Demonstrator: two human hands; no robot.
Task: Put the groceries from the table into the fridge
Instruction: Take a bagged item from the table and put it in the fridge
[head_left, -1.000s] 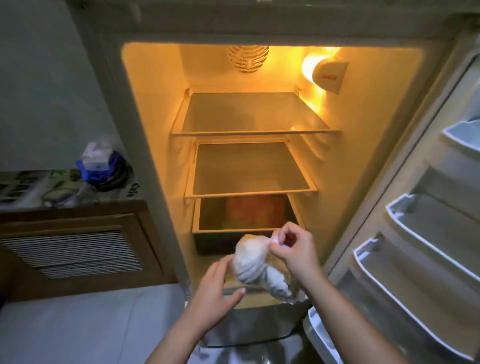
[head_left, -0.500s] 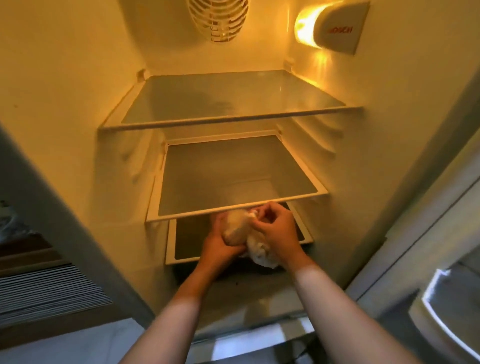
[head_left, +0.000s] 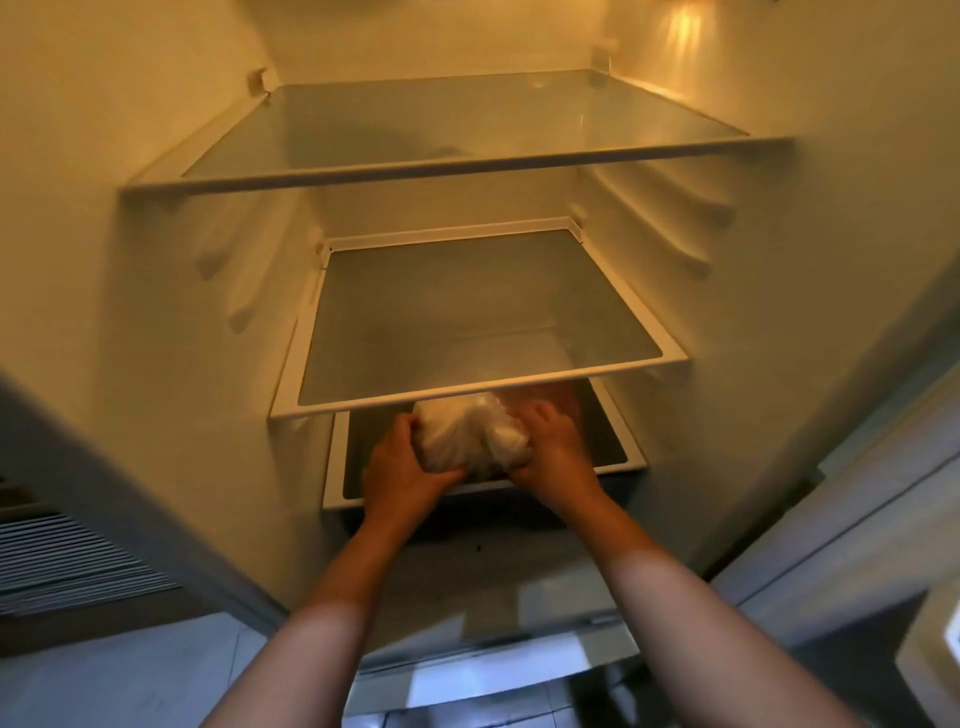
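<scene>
Two bare hands hold one plastic bag (head_left: 470, 436) of pale food inside the open fridge (head_left: 130, 218), just under the front edge of the middle shelf (head_left: 467, 322). At about nine o'clock, outside the cabinet, a slatted vent panel (head_left: 67, 561) shows in the dark. Moving rightward, the left hand (head_left: 402, 470) grips the bag from its nine o'clock side, fingers curled round the plastic and thumb pressed under its lower edge. The bag sits between the two hands, above the glass cover (head_left: 602, 441) of the bottom drawer; whether it touches that cover cannot be told. Something orange shows dimly just past the bag at one o'clock. The right hand (head_left: 553, 457) clasps the bag from its three o'clock side, fingers bent over the crumpled plastic. Toward twelve o'clock the top shelf (head_left: 467, 124) spans the cabinet. At four o'clock the inner edge of the fridge door (head_left: 831, 545) runs down the frame.
</scene>
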